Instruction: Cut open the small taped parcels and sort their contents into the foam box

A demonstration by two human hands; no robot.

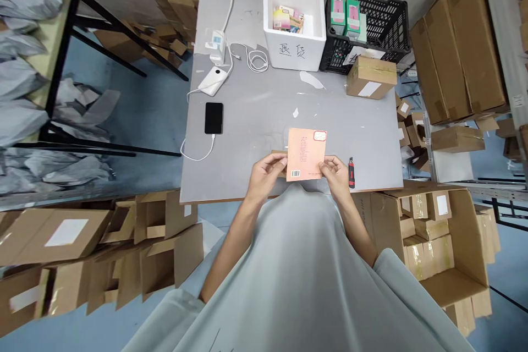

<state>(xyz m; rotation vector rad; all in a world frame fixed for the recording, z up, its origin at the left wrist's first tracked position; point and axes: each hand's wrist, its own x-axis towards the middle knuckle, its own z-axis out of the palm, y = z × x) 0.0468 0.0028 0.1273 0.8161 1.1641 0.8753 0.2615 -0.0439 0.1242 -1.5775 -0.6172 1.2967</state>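
Observation:
A flat, square, peach-coloured booklet point(306, 154) is held up near the table's front edge, just beyond my shirt. It has lines of small red print, a red-bordered white label at its top right and a barcode at its lower left. My right hand point(336, 171) pinches its right edge low down. My left hand point(266, 173) closes at its left edge, thumb against the side. Behind the booklet lies a piece of brown cardboard point(279, 152), mostly hidden. A red and black box cutter point(351, 173) rests on the table right of my right hand.
The grey table point(247, 115) bears a black phone point(213, 118) on a cable, a power bank point(213, 81) and a power strip point(217, 47). Behind stand a white foam box point(294, 54), a black crate point(388, 25) and a carton point(371, 77). Open cartons point(474, 231) flank me.

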